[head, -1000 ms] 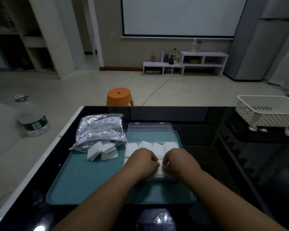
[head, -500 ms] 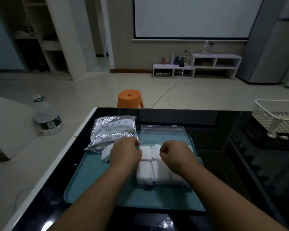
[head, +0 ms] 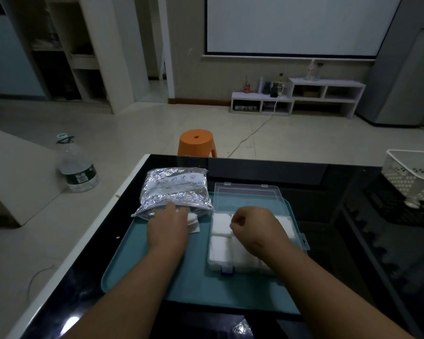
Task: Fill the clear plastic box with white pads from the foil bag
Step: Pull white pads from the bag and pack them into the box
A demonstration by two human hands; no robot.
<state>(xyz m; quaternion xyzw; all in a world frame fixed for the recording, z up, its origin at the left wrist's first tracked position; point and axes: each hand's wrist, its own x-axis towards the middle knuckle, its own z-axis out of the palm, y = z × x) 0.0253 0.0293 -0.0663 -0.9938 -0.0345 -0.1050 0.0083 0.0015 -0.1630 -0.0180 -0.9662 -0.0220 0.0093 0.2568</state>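
On tray [head: 137, 265] — foil bag [head: 175, 189] mouth points nearward; left grip [head: 168, 228] spread, right grip [head: 253, 227] curled.

The bag [head: 175, 189] is shining like crinkled metal foil, its printed panel looking smoother and paler. The box [head: 302, 241] is showing clear, hard plastic, and its open lid [head: 247, 195] is letting the tray's colour through. The pads [head: 220, 248] inside are looking white, soft and matt. The tray [head: 137, 265] is showing smooth teal plastic with a dull sheen. The table [head: 328, 177] is gleaming glossy black, mirroring light like glass. The basket [head: 402, 172] is showing white perforated plastic, and the stool [head: 196, 140] is looking like smooth orange plastic.
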